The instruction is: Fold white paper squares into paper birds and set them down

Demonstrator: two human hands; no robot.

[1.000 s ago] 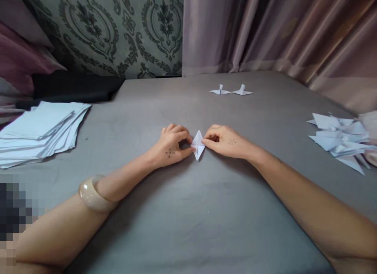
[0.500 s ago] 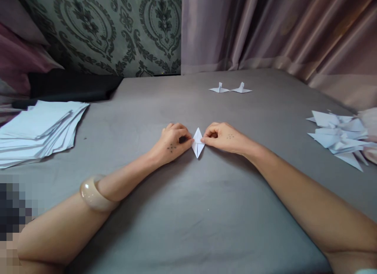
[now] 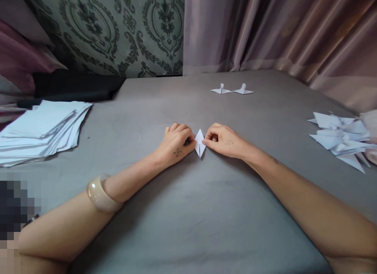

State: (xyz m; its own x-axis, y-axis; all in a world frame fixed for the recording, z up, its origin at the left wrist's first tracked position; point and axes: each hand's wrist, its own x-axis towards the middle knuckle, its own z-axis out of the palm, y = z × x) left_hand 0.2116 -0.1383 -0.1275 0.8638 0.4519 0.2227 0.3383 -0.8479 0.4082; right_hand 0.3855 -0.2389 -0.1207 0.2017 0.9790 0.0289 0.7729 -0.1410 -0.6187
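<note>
A small white folded paper [image 3: 200,143], diamond-shaped with a slit down its lower half, is between my two hands just above the grey cloth. My left hand [image 3: 177,144] pinches its left corner between thumb and fingers. On the other side, my right hand [image 3: 224,140] grips the right corner the same way. The fingertips behind the paper are partly hidden. A pale bangle [image 3: 103,195] circles my left forearm.
Two folded paper birds [image 3: 243,89] stand at the back of the grey cloth surface [image 3: 182,219]. Several folded paper pieces [image 3: 341,138] are heaped at the right. A stack of white paper sheets [image 3: 44,128] lies left, before a black cloth [image 3: 79,85]. Curtains [image 3: 218,30] hang behind.
The view has shifted slightly. Both hands still pinch the folded paper, which looks a little narrower, with my fingers slightly closer together.
</note>
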